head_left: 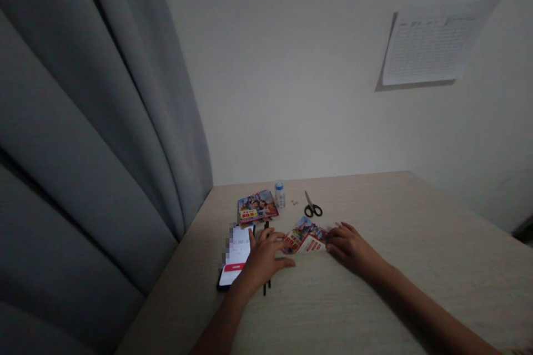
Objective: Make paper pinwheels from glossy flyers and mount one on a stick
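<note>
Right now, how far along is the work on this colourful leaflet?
Done so far: the leaflet lies out on the table, with the scissors set apart. In hand: the right hand is at its edge, and the left hand is at its other end, above a phone. Left: a printed card and a blue-capped bottle sit beyond the hands.

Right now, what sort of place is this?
Probably a room at home or a small study: a long grey curtain, a printed sheet on the white wall, and a wood-grain desk holding scissors and a printed card.
</note>
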### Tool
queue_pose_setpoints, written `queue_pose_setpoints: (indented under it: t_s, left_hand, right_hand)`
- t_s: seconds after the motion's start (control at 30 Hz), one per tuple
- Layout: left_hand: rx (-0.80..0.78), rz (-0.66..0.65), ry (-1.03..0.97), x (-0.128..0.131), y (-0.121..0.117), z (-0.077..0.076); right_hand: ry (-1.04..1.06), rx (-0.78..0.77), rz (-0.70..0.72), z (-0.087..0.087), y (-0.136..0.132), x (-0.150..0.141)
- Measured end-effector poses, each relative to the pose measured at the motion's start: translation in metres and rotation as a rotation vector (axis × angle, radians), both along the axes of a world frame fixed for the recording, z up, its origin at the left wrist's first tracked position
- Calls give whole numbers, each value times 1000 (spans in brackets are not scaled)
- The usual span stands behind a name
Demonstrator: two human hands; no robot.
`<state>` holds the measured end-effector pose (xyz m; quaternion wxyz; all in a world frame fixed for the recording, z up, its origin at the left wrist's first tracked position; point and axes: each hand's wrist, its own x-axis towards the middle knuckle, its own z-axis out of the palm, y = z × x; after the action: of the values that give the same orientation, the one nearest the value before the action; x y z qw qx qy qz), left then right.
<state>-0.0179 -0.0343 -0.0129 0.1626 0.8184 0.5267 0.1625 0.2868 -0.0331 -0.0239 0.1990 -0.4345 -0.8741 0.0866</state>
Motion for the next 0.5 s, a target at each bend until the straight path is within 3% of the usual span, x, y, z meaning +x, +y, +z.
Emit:
queue_pose_setpoints:
  t_s: [0.5]
  left_hand:
    - [219, 170, -32, 25, -2, -2]
  right_hand:
    - [96, 111, -210, -15, 10, -18]
